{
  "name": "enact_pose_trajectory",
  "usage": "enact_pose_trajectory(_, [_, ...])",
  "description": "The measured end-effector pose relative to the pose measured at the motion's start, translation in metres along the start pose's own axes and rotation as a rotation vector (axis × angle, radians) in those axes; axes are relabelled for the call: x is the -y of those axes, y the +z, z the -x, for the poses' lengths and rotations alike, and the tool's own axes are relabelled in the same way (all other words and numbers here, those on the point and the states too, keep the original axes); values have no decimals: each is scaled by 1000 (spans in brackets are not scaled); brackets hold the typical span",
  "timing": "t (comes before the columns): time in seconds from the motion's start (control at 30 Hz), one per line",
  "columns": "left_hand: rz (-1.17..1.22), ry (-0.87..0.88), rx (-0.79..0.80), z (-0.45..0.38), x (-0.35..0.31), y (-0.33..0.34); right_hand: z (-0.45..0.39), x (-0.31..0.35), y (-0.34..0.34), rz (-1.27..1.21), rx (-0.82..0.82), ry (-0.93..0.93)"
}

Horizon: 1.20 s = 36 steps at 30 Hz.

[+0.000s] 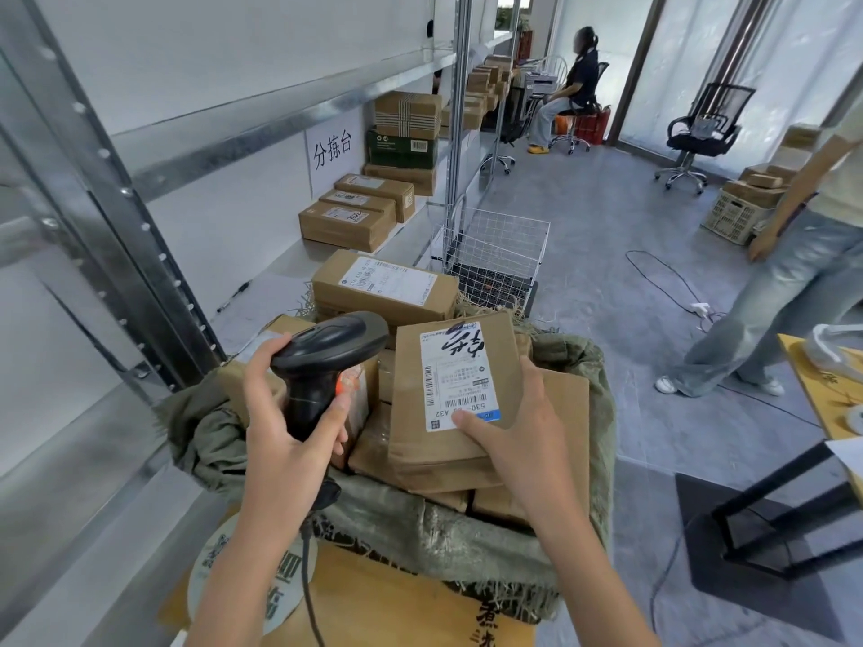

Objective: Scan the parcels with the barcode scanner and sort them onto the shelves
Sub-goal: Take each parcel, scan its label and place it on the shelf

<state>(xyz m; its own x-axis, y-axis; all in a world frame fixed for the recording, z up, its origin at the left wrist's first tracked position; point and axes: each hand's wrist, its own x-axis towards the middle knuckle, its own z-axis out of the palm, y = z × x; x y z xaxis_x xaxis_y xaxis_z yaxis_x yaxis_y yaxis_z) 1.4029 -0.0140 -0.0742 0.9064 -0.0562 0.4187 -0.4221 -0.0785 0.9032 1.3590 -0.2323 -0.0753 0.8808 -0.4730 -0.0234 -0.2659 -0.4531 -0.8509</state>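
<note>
Parcels, brown card, assorted: we count several heaped in an open green woven sack (467, 539) directly below us, which sits on a printed yellow carton (397, 609).

Head view, item by item.

Held parcel (448, 403): flat box, raised above the heap and tilted label-up. We judge it is angled so the white shipping label (460, 378) faces the scanner. Our right hand (509, 441) grips its near right corner, thumb pressed on the label's lower edge, remaining fingers hidden beneath the box.

Barcode scanner (327, 352): black, pistol-form, corded; cable trails down past the left wrist. Our left hand (289, 413) is wrapped round the handle, a finger by the orange trigger. The scanner head sits just left of the held parcel, pointing away from us and rather past the label, so we judge it needs turning toward the barcode before a read registers.

Long parcel (383, 287): lies across the far side of the heap, label up, not yet handled.

Shelves (261, 282): metal racking to our left. Sorted boxes (355, 212) stand in a row on the nearer shelf beside a paper sign (332, 156), with more stacked behind. Bare shelf surface lies between that row and the sack.

Wire basket (499, 259): stands on the floor beyond the sack.

Other persons: one seated at the far end, one standing at right.
</note>
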Motion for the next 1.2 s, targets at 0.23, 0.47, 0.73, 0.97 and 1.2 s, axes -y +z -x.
enact_pose_trajectory(0.23, [11,-15,-41,-2,5,-11,9,1,5,-40,27,-5])
enact_pose_trajectory(0.47, [42,-78,-23,9,13,9,7,2,4,-173,88,107])
enact_pose_trajectory(0.73, [-43,-107,-38,22,18,19,11,1,9,-191,72,45])
enact_pose_trajectory(0.97, [-13,-79,-41,31,14,25,28,0,11,-179,-9,-23])
enact_pose_trajectory(1.2, [76,-48,-62,36,9,17,20,12,-10,47,-136,-356])
